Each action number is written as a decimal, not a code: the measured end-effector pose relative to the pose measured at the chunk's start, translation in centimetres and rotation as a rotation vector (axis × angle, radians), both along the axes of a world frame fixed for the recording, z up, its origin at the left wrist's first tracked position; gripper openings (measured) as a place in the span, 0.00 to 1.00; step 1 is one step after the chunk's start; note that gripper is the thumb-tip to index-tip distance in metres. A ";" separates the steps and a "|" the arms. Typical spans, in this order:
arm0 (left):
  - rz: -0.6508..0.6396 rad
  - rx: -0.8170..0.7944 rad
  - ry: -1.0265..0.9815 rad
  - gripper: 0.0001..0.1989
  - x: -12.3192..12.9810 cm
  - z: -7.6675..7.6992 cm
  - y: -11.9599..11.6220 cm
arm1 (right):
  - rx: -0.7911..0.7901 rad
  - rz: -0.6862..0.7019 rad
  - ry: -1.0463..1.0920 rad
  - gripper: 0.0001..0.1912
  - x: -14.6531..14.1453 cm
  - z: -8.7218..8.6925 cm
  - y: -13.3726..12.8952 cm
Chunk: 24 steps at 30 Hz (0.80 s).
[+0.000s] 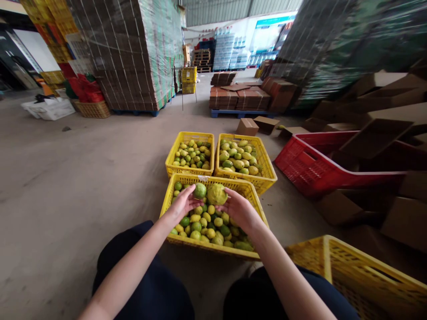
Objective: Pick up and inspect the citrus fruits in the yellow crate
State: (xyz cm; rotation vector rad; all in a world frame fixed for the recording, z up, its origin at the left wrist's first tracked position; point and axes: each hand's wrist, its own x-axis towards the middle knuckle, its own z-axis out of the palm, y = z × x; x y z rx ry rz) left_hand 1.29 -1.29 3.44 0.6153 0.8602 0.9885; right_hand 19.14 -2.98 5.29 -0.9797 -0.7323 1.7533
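Note:
Above the near yellow crate (213, 250), my left hand (184, 203) holds a round green fruit (199, 190) between thumb and fingers. Beside it, my right hand (237, 208) grips a larger, bumpy yellow-green fruit (216, 194). The two fruits are close together at the same height. Below them, many green and yellow fruits (207, 217) of mixed sizes lie in the near crate. Just beyond, a left yellow crate (190, 170) holds smaller fruits, and a right yellow crate (247, 178) holds larger ones.
A red crate (310, 173) with cardboard in it stands at the right, among loose boxes. Another yellow crate (327, 253) is at the lower right. Farther off are flattened cartons (247, 98) on a blue pallet and a tall wrapped stack (123, 58).

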 end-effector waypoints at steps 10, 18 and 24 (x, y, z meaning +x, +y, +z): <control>0.001 0.048 0.009 0.17 0.0 -0.5 0.0 | 0.048 0.022 -0.031 0.07 -0.1 -0.1 -0.2; -0.012 0.023 -0.004 0.16 0.0 -0.4 0.1 | 0.027 0.043 -0.013 0.07 0.0 0.2 -0.3; -0.039 0.035 -0.003 0.16 -0.1 -0.8 0.2 | -0.069 -0.003 -0.033 0.06 -0.1 0.2 -0.2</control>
